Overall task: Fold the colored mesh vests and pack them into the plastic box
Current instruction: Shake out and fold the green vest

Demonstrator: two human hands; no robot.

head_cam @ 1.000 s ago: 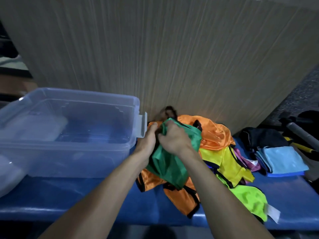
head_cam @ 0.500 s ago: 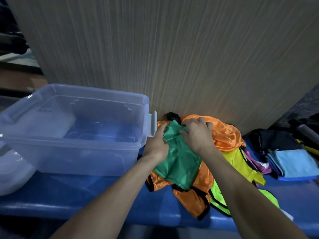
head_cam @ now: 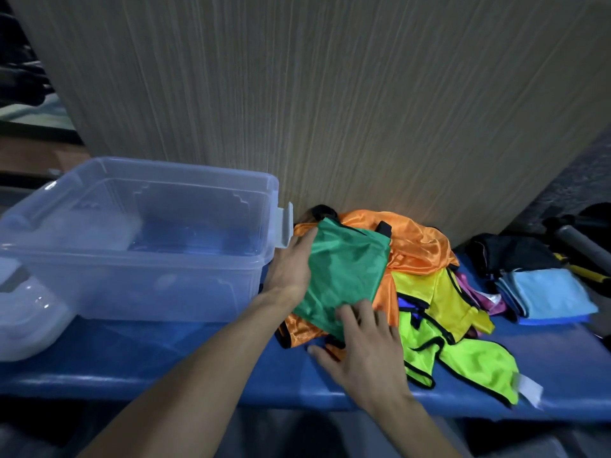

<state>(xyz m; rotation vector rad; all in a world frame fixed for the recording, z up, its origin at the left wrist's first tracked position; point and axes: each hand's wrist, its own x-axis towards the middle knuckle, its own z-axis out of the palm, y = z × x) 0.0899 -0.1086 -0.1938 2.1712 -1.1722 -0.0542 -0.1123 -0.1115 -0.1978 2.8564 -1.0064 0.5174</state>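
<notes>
Your left hand (head_cam: pixel 291 266) lies flat with straight fingers against the left edge of the green vest (head_cam: pixel 344 276), holding nothing in a curl, and your right hand (head_cam: pixel 363 345) rests spread and relaxed on the vest's near corner, thumb out on the blue bench (head_cam: pixel 165 365). Neither hand pinches the cloth; both only press on it. You have the green vest folded into a rough rectangle, lying on top of the heap, tilted with its far end toward the wooden panel (head_cam: pixel 330 110). Under it sits an orange vest (head_cam: pixel 416 246), crumpled and shiny, with black trim; part of the orange cloth also pokes out below the green one near your right thumb. To the right of that you see a yellow vest (head_cam: pixel 443 295) and, nearer the bench edge, a lime vest (head_cam: pixel 463 358) with a white tag at its end. A scrap of purple cloth (head_cam: pixel 479 295) shows behind the yellow. Just left of your left hand stands the clear plastic box (head_cam: pixel 132 285), open on top, its latch flap beside your fingertips; no vest shows inside it. Farther right lie folded light blue cloths (head_cam: pixel 549 292) and a dark bundle (head_cam: pixel 509 252)
</notes>
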